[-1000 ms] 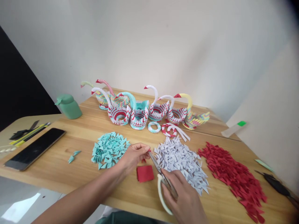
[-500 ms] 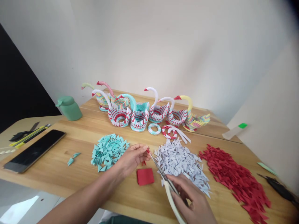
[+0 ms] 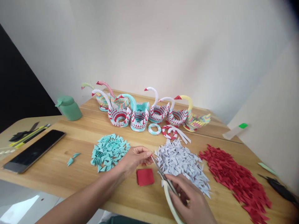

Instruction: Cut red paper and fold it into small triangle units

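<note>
My left hand (image 3: 137,158) pinches a small red paper piece (image 3: 151,156), mostly hidden behind the fingers. My right hand (image 3: 187,197) is wrapped round a pair of scissors (image 3: 169,196) with pale handles. The tips of the blades reach the red piece at my left fingertips; whether they are apart I cannot make out. Below my left hand, a stack of red paper rectangles (image 3: 145,177) lies on the table. A pile of teal folded triangles (image 3: 108,152) sits left of that hand, and a pile of white folded triangles (image 3: 182,161) lies beyond the scissors.
Several paper swans (image 3: 140,118) stand along the back, with a teal ring (image 3: 154,129) and a red-and-white ring (image 3: 169,132) before them. Red triangles (image 3: 235,177) are heaped at right, near a black tool (image 3: 280,188). A phone (image 3: 34,151) and green container (image 3: 70,108) are at left.
My left fingers have shifted slightly right and down, covering more of the red piece. The scissors have moved a little left, their tips still at the piece.
</note>
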`<state>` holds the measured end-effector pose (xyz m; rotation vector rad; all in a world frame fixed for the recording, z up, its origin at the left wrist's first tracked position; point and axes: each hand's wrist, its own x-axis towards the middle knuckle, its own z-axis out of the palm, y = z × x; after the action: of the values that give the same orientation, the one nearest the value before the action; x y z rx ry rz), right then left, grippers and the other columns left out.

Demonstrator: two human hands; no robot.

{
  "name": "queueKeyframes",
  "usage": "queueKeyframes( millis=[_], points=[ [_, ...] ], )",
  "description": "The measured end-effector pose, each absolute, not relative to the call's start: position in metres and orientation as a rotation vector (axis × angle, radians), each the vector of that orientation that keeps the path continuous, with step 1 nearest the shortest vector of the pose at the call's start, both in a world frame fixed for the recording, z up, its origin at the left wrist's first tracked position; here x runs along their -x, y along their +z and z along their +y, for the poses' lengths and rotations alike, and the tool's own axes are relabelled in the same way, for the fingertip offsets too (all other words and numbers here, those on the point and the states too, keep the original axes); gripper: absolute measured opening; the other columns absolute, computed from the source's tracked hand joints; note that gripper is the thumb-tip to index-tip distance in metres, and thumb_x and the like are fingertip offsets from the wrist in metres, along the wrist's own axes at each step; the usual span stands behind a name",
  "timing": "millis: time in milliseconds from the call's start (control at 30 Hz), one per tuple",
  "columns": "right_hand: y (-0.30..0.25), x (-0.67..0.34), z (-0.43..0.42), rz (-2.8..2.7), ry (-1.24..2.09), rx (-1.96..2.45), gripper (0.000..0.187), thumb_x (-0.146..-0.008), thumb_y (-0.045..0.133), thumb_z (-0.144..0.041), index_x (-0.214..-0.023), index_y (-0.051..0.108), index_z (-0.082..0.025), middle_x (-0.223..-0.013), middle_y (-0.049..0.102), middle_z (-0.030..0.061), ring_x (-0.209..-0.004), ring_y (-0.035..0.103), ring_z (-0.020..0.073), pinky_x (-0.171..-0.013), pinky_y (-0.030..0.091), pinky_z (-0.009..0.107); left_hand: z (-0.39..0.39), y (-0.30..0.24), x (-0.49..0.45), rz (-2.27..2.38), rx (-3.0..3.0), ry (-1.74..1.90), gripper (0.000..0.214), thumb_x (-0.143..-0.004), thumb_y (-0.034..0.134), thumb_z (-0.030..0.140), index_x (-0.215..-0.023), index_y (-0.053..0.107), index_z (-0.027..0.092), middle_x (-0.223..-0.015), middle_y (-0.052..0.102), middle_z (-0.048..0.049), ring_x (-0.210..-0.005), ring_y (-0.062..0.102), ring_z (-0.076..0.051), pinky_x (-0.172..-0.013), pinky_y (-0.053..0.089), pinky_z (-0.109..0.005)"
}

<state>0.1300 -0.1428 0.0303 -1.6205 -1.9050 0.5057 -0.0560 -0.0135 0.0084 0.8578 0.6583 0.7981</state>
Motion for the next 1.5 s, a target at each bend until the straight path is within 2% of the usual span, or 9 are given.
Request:
queueKeyframes(
  millis=[133,367,700,967,1100,1200,1500],
  points=[
    [0.031,-0.125,-0.141,-1.912,0.428,1.601,0.027,-0.083,0.052,-0.023,-0.108,0.061,-0.024,-0.080,0.062,0.0025,-0.064,0.059,0.0138,-0.056,0.050,0.020,-0.012,0.008,0.055,0.655,-0.826,0.833,0.031,-0.061,0.080,0.036,-0.071,0.068,0.009,-0.066,0.067,-0.0059,-0.057,0.060,-0.013,-0.061,0.046,-0.025],
    [0.040,-0.138,-0.142,-1.849,0.638,1.572,0.024,-0.084,0.051,-0.027,-0.103,0.065,-0.025,-0.074,0.062,0.0007,-0.061,0.060,0.0129,-0.052,0.049,0.017,-0.008,0.010,0.061,0.591,-0.677,0.879,0.026,-0.067,0.077,0.033,-0.072,0.065,0.010,-0.071,0.069,-0.0076,-0.067,0.065,-0.015,-0.067,0.048,-0.025],
    [0.036,-0.135,-0.136,-1.778,0.774,1.631,0.024,-0.084,0.053,-0.033,-0.102,0.066,-0.025,-0.081,0.066,0.0021,-0.065,0.061,0.0138,-0.055,0.049,0.018,-0.011,0.010,0.059,0.521,-0.633,0.794,0.023,-0.067,0.077,0.029,-0.073,0.066,0.010,-0.073,0.069,-0.0073,-0.060,0.063,-0.012,-0.064,0.048,-0.023],
    [0.031,-0.135,-0.136,-1.868,0.642,1.616,0.024,-0.085,0.051,-0.026,-0.105,0.063,-0.025,-0.077,0.062,0.0006,-0.063,0.058,0.0130,-0.054,0.048,0.019,-0.011,0.006,0.058,0.542,-0.698,0.802,0.023,-0.069,0.076,0.031,-0.074,0.066,0.011,-0.073,0.069,-0.0062,-0.060,0.063,-0.013,-0.061,0.045,-0.023],
    [0.026,-0.132,-0.138,-1.925,0.488,1.573,0.025,-0.085,0.052,-0.023,-0.108,0.061,-0.024,-0.077,0.060,0.0014,-0.064,0.058,0.0136,-0.057,0.048,0.021,-0.013,0.004,0.055,0.609,-0.781,0.840,0.027,-0.065,0.078,0.034,-0.069,0.065,0.010,-0.071,0.068,-0.0061,-0.058,0.062,-0.013,-0.059,0.044,-0.024],
    [0.024,-0.128,-0.135,-1.921,0.488,1.576,0.024,-0.085,0.052,-0.023,-0.107,0.062,-0.023,-0.074,0.058,0.0010,-0.061,0.057,0.0136,-0.055,0.048,0.021,-0.014,0.006,0.053,0.639,-0.802,0.851,0.029,-0.063,0.079,0.036,-0.067,0.064,0.011,-0.070,0.068,-0.0067,-0.057,0.061,-0.014,-0.058,0.044,-0.025],
    [0.030,-0.126,-0.139,-1.893,0.540,1.560,0.026,-0.086,0.052,-0.028,-0.109,0.064,-0.023,-0.074,0.061,0.0018,-0.059,0.058,0.0131,-0.053,0.049,0.020,-0.008,0.010,0.059,0.603,-0.678,0.947,0.028,-0.065,0.079,0.034,-0.070,0.065,0.010,-0.071,0.067,-0.0066,-0.068,0.065,-0.016,-0.069,0.049,-0.028]
  ],
)
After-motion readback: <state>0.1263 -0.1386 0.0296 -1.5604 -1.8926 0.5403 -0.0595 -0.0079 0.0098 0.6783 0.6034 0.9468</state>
